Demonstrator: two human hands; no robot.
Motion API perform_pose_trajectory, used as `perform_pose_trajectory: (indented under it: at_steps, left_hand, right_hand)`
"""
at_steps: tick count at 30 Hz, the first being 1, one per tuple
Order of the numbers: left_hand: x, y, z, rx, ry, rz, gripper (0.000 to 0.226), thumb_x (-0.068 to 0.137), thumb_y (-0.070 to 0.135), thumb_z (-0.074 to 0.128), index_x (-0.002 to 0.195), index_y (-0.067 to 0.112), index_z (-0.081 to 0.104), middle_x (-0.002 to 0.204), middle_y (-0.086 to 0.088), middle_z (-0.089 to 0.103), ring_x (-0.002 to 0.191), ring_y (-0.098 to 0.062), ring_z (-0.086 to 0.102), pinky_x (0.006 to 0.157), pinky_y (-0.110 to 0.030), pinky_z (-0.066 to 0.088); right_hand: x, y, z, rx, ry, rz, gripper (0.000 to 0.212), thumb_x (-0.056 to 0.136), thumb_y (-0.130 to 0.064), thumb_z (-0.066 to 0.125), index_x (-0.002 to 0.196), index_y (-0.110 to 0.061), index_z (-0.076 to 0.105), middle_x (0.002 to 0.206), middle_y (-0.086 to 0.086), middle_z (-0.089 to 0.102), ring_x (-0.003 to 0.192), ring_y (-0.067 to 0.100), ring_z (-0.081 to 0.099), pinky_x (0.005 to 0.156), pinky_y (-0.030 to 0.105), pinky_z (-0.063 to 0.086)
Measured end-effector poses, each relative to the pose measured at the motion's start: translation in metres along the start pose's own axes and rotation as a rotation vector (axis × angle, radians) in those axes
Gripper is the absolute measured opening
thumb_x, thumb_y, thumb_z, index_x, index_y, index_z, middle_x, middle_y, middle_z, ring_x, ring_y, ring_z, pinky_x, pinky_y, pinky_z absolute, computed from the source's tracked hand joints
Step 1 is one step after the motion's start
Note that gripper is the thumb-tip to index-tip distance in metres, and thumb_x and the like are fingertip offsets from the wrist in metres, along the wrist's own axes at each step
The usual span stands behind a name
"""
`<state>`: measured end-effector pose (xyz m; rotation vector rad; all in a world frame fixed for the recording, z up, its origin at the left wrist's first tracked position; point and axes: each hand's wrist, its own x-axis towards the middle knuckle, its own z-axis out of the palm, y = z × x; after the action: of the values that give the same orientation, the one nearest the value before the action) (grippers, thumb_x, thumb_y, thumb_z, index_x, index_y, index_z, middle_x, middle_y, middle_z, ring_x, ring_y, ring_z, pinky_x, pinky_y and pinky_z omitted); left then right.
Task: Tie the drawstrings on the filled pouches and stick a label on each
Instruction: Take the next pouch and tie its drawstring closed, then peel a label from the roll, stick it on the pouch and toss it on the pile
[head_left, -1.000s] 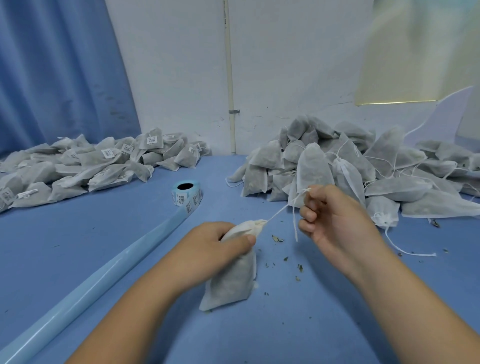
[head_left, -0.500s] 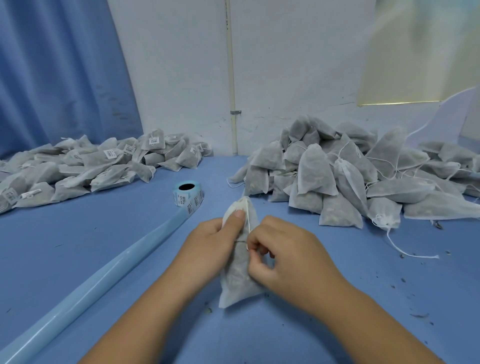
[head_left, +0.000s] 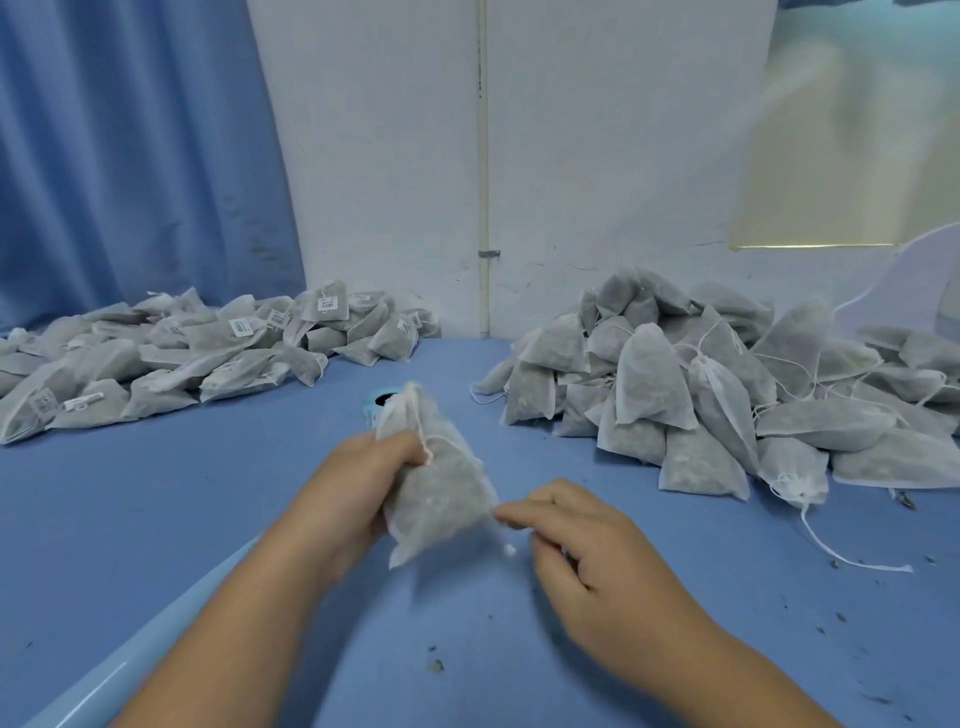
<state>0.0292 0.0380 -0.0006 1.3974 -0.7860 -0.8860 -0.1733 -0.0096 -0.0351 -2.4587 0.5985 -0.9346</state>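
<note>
Behind the held pouch (head_left: 436, 493), the label roll (head_left: 374, 409) sits half hidden.

Matt, gauzy cloth pouch (head_left: 436, 488); smooth matt blue tabletop (head_left: 156, 499); glossy plastic strip (head_left: 93, 691).

Grips tilted, blurred pouch (head_left: 439, 493) in left hand (head_left: 353, 493), in front of roll (head_left: 374, 410); holds right hand (head_left: 597, 566) at its lower corner, pinch unclear.

No text legible. White labels (head_left: 326, 301) on pouches (head_left: 156, 364) in the left pile: dark barcode-like bars and print lines, too small to read. Label roll (head_left: 371, 411): mostly hidden, print unreadable.
</note>
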Motion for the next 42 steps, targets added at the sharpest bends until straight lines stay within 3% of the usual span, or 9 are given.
perform_pose_trajectory:
  at_steps: [6,9,12,14,20,25,27,33,42]
  left_hand:
    - [0.042,-0.004,-0.056,-0.294,0.17,-0.122,0.011,0.087,0.004,0.046,0.079,0.006,0.053,0.067,-0.01,0.051,0.056,-0.019,0.055,0.059,-0.033,0.049]
    - [0.052,-0.018,-0.07,-0.333,0.117,-0.16,0.009,0.086,0.003,0.044,0.084,0.005,0.053,0.073,-0.012,0.054,0.055,-0.019,0.058,0.05,-0.024,0.051]
    - [0.061,-0.026,-0.078,-0.444,0.038,-0.191,0.02,0.082,0.003,0.043,0.1,0.005,0.053,0.094,-0.015,0.053,0.076,-0.025,0.058,0.066,-0.031,0.051]
    - [0.065,-0.03,-0.078,-0.534,-0.019,-0.222,0.019,0.08,0.003,0.041,0.092,0.002,0.056,0.081,-0.014,0.058,0.066,-0.023,0.06,0.064,-0.03,0.052]
    - [0.069,-0.034,-0.076,-0.627,-0.126,-0.234,0.03,0.068,0.003,0.044,0.051,0.006,0.068,0.056,-0.007,0.053,0.044,-0.017,0.055,0.049,-0.023,0.052]
    - [0.075,-0.037,-0.078,-0.621,-0.188,-0.245,0.033,0.071,0.006,0.044,0.071,0.002,0.077,0.083,-0.011,0.064,0.056,-0.017,0.06,0.056,-0.023,0.052]
    - [0.075,-0.038,-0.079,-0.609,-0.189,-0.24,0.034,0.073,0.007,0.043,0.067,0.004,0.077,0.072,-0.008,0.064,0.052,-0.016,0.059,0.055,-0.022,0.052]
    - [0.071,-0.033,-0.077,-0.597,-0.194,-0.251,0.034,0.07,0.007,0.043,0.052,0.003,0.073,0.055,-0.007,0.061,0.046,-0.016,0.062,0.051,-0.022,0.054]
    - [0.071,-0.033,-0.078,-0.643,-0.158,-0.254,0.034,0.069,0.004,0.043,0.05,0.002,0.071,0.054,-0.008,0.058,0.046,-0.017,0.06,0.052,-0.023,0.054]
  right_hand:
    - [0.013,0.007,0.026,0.062,-0.132,0.041,0.044,0.078,0.014,0.048,0.094,-0.015,0.077,0.083,-0.023,0.061,0.074,-0.014,0.057,0.073,0.003,0.037]
    - [0.037,0.009,0.045,0.081,-0.121,0.107,0.031,0.086,-0.002,0.055,0.096,-0.022,0.076,0.082,-0.021,0.065,0.078,-0.01,0.058,0.071,0.003,0.037]
    - [0.079,0.019,0.066,0.018,-0.079,0.207,0.021,0.09,-0.018,0.057,0.101,-0.027,0.073,0.088,-0.016,0.067,0.077,-0.004,0.057,0.069,0.0,0.037]
    - [0.111,0.028,0.08,0.008,-0.035,0.285,0.021,0.09,-0.019,0.057,0.104,-0.024,0.071,0.09,-0.015,0.064,0.076,-0.002,0.055,0.065,-0.002,0.035]
    - [0.174,0.044,0.124,0.021,0.048,0.486,0.022,0.085,-0.033,0.06,0.087,-0.011,0.066,0.085,-0.001,0.069,0.081,0.019,0.062,0.071,0.032,0.049]
    - [0.184,0.046,0.134,0.046,0.049,0.478,0.038,0.08,-0.041,0.064,0.055,-0.016,0.049,0.049,-0.01,0.048,0.05,0.008,0.038,0.053,0.028,0.034]
    - [0.185,0.046,0.133,0.068,0.05,0.488,0.045,0.079,-0.036,0.066,0.048,-0.018,0.038,0.041,-0.01,0.038,0.043,0.008,0.029,0.049,0.028,0.027]
    - [0.182,0.051,0.119,0.389,-0.001,0.544,0.017,0.075,-0.026,0.076,0.066,-0.012,0.07,0.062,0.0,0.064,0.057,0.012,0.051,0.06,0.027,0.042]
    - [0.179,0.062,0.113,0.455,-0.045,0.519,0.01,0.079,-0.012,0.072,0.075,-0.002,0.072,0.052,-0.002,0.061,0.045,0.005,0.05,0.049,0.016,0.042]
